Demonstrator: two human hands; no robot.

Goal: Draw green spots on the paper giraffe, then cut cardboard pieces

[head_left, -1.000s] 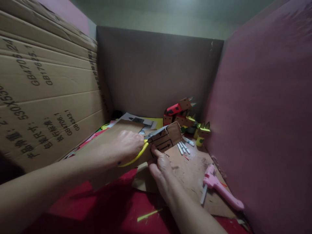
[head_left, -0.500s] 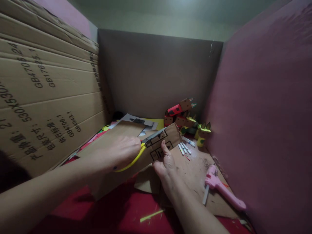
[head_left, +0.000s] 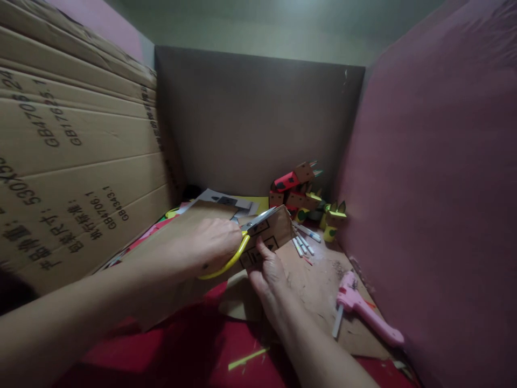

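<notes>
Centrally placed: a brown cardboard piece [head_left: 266, 237], lifted off the desk [head_left: 315, 285] and tilted, its printed face turned toward the camera, probably so the cut line stays visible. Pinched at its lower edge by the right hand [head_left: 269, 272], thumb on the printed face and fingers behind, steadying the sheet against the blades. Meets yellow-handled scissors [head_left: 242, 242] from 9 o'clock, metal blades lying across the top edge of the piece, handles wrapped tight in the left hand [head_left: 210, 242], knuckles up and wrist turned inward. Left forearm stretched in from 8 o'clock, right forearm from 5 o'clock, both converging on the piece. Beneath it, a larger cardboard sheet [head_left: 177, 231] and red paper [head_left: 202, 345] with a yellow scrap [head_left: 246, 358]. Toward 3 o'clock, white sticks [head_left: 302, 242] side by side; toward 1 o'clock, small cardboard-and-paper figures [head_left: 299, 188] clustered in the corner. At 4 o'clock, a pink glue gun [head_left: 363, 312], well apart. Printed carton wall [head_left: 72, 161] at 9 o'clock.
</notes>
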